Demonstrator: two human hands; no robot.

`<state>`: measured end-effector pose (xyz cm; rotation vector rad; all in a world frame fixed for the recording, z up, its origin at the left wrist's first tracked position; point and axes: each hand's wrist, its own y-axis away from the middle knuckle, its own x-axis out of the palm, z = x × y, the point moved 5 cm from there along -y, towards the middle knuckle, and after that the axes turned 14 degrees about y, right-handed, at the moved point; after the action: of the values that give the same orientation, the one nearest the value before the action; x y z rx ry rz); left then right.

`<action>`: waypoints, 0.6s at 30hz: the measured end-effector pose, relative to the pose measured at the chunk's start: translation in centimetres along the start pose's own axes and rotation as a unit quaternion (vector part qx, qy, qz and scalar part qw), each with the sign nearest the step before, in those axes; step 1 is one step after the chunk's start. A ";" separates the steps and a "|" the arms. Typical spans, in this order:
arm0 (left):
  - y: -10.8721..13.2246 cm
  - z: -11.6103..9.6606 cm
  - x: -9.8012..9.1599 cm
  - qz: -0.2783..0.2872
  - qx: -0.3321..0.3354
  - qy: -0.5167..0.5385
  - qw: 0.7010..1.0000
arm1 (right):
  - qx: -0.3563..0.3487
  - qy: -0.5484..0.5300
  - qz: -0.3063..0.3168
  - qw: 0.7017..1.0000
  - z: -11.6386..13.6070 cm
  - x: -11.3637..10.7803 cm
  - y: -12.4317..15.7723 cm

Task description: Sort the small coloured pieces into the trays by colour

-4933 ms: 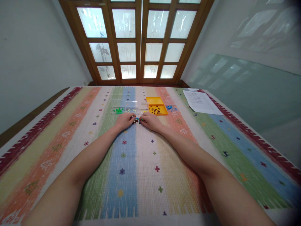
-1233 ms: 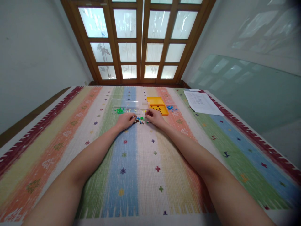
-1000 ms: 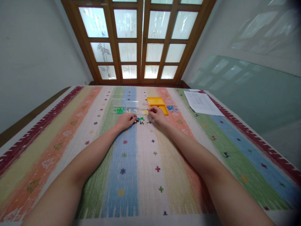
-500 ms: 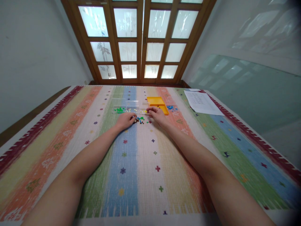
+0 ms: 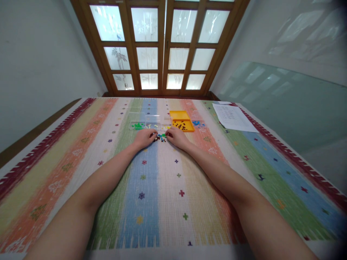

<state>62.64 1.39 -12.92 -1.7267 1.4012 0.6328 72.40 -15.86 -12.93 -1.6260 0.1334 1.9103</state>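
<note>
A small heap of mixed pieces (image 5: 161,139), dark, blue and green, lies on the striped cloth between my hands. My left hand (image 5: 144,138) rests at the left of the heap, its fingers curled together at the pieces; what they hold, if anything, is too small to make out. From the other side my right hand (image 5: 176,137) reaches the heap's right edge with thumb and fingertips pinched, and anything between them is hidden. Just behind my right hand, an orange box (image 5: 193,127) with its lid up holds several dark brown pieces.
Clear boxes stand in the same row, with green pieces (image 5: 137,126), pale pieces (image 5: 152,126), yellow pieces (image 5: 166,127) and blue pieces (image 5: 198,124). Printed paper (image 5: 233,118) lies farther right on the striped tablecloth (image 5: 170,216).
My right hand has moved left and toward me, from the front of the orange box to the heap, uncovering the brown pieces. My left hand stays nearly in place.
</note>
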 end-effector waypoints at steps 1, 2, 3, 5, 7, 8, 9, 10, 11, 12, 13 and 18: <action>0.0 0.0 0.0 0.000 0.000 0.001 1.000 | -0.002 0.003 0.000 1.000 0.1 -0.1 0.0; 0.0 0.0 0.0 0.000 0.000 0.001 1.000 | -0.002 0.005 0.000 1.000 0.2 -0.1 0.1; 0.0 0.0 0.0 0.000 0.000 0.001 1.000 | -0.003 0.007 0.001 1.000 0.2 -0.1 0.1; 0.0 0.0 0.0 -0.001 0.001 0.002 1.000 | -0.005 0.009 0.000 1.000 0.2 0.0 0.1; 0.0 0.1 0.0 -0.002 0.002 0.002 1.000 | -0.011 0.011 -0.006 1.000 0.2 0.1 0.1; 0.0 0.1 0.0 -0.003 0.003 0.003 1.000 | -0.016 0.011 -0.010 1.000 0.2 0.1 0.1; 0.0 0.1 0.0 -0.005 0.004 0.005 1.000 | -0.021 0.009 -0.012 1.000 0.1 0.2 0.1; 0.0 0.1 0.0 -0.006 0.005 0.009 1.000 | -0.026 0.006 -0.014 1.000 0.1 0.3 0.1; 0.0 0.2 0.0 -0.007 0.005 0.012 1.000 | -0.030 0.001 -0.015 0.999 0.1 0.3 0.1; 0.0 0.3 0.1 -0.007 0.005 0.016 1.000 | -0.033 -0.006 -0.016 0.999 0.0 0.4 0.1; -0.1 0.4 0.1 -0.007 0.005 0.019 1.000 | -0.034 -0.012 -0.018 0.999 0.0 0.4 0.1; 0.0 0.7 -0.2 -0.015 0.003 0.018 1.000 | -0.033 -0.044 -0.040 0.998 -0.1 0.1 0.3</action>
<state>62.67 2.13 -13.12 -1.7593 1.3967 0.5835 72.32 -16.17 -13.13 -1.5633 -0.0306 1.9398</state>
